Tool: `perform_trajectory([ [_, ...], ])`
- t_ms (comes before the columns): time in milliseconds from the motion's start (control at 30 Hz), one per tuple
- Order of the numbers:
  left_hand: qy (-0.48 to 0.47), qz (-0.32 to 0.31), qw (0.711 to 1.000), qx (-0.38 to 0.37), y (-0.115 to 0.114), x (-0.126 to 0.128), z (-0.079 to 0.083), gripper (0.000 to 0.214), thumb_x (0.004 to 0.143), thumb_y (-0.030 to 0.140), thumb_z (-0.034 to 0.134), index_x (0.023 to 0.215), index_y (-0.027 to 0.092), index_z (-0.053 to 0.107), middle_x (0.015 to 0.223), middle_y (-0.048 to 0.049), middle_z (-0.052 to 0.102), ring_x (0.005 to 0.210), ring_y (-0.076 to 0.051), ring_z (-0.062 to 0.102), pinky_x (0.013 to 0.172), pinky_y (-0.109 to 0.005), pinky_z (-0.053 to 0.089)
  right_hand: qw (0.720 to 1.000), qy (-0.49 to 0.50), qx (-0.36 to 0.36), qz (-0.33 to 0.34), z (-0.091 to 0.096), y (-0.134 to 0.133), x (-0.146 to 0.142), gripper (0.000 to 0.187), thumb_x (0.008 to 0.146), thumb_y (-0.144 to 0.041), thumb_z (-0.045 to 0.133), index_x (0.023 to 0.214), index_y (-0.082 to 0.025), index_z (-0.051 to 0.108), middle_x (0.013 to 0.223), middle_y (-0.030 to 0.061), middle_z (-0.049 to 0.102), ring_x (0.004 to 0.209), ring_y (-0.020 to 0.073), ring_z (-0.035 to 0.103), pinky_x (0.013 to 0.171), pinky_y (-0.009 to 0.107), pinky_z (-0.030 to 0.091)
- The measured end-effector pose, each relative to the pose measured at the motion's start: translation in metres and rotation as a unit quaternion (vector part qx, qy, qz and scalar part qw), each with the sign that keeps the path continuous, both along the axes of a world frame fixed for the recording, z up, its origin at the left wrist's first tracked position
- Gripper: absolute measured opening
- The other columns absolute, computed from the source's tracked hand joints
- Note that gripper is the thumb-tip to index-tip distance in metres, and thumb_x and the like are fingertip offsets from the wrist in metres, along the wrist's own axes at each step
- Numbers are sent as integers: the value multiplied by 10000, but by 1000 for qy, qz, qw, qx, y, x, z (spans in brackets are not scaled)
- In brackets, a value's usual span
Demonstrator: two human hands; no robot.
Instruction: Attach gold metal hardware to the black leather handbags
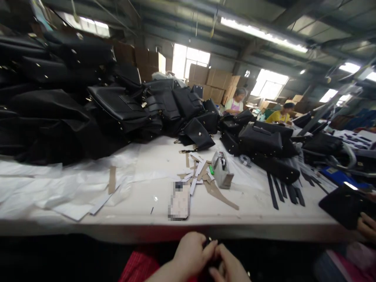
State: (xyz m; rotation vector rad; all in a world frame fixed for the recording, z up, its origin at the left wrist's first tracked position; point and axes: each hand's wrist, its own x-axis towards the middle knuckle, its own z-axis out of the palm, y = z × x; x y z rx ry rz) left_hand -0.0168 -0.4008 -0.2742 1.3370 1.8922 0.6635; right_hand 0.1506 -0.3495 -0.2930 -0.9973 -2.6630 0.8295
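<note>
Just below the table's front edge, my left hand (190, 250) and my right hand (230, 265) meet over my lap. Both are closed, fingers bent together around a small black piece (207, 243) with a shiny metal spot on it. Most of that piece is hidden by the fingers and dark against the lap, so its exact kind cannot be made out. The nearest object on the table is a phone-shaped item (179, 201), blurred out, lying in front of my hands. Behind it are scattered brown and white strips (198, 172) and a grey tape dispenser (223, 172).
Black handbags (123, 103) are heaped high along the left and back. More handbags (260, 139) and black strips (286, 190) lie to the right. White sheets (67, 192) cover the table's (249, 217) left part. A co-worker's hand (367, 227) holds a black bag at the right edge.
</note>
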Motion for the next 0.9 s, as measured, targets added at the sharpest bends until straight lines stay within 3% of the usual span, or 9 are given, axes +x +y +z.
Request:
perform_trajectory([
  [67,17,11,1000,8,-2,0,3,561,847,632,411,602,172,617,550,-17,552,503,-127,407,499,-278,199,997,-25,-66,-12,12,-2,-1,180,802,-142,561,977,-186,569,656,-31,576,543,117,528,527,219,418],
  [133,26,9,1000,14,-2,-1,2,596,845,666,396,556,170,559,511,-4,495,486,-119,365,505,-282,177,996,-54,-76,10,26,-2,-2,122,830,-171,566,951,-168,577,727,-1,601,619,129,545,604,237,443],
  [200,4,-10,1000,7,1,-3,-1,617,834,696,395,532,174,522,495,3,477,486,-118,361,509,-280,180,991,-90,-51,83,36,1,-4,65,826,-161,568,878,-172,605,861,41,628,771,161,582,737,274,467],
  [267,-23,-28,999,-1,3,-6,-5,620,855,677,376,521,175,518,500,-2,498,493,-120,380,516,-276,200,986,-103,-29,126,44,4,-4,175,835,-140,538,981,-178,626,1065,78,614,930,188,588,848,303,465],
  [400,-21,-53,998,5,6,-12,-5,622,880,642,355,504,176,523,486,-3,499,481,-121,374,516,-281,204,986,-106,19,129,53,11,-1,375,859,-75,425,1179,-176,592,1217,95,578,1054,191,571,945,309,440],
  [500,-11,-87,996,16,9,-13,-2,629,878,645,358,495,176,530,466,4,470,462,-118,339,506,-288,192,974,-153,37,163,54,21,0,356,857,-75,443,1136,-196,628,1103,73,639,1002,186,595,918,303,448],
  [667,12,-103,994,26,16,-9,2,642,883,651,338,530,172,580,486,-9,498,471,-125,341,509,-294,190,965,-157,62,200,42,32,2,171,883,-351,613,950,-211,684,1022,72,638,934,198,596,822,301,466],
  [767,38,-91,995,19,18,-13,2,629,869,657,358,533,172,576,486,-12,496,463,-123,325,506,-295,177,977,-95,49,182,36,31,7,183,923,-333,563,837,-204,660,958,52,625,859,167,586,762,274,454],
  [900,46,-86,995,-11,20,-23,0,575,872,613,399,556,166,577,479,-7,488,463,-115,330,511,-282,181,994,-39,-2,98,35,30,8,184,918,-268,539,759,-182,571,911,35,587,715,119,553,648,234,429],
])
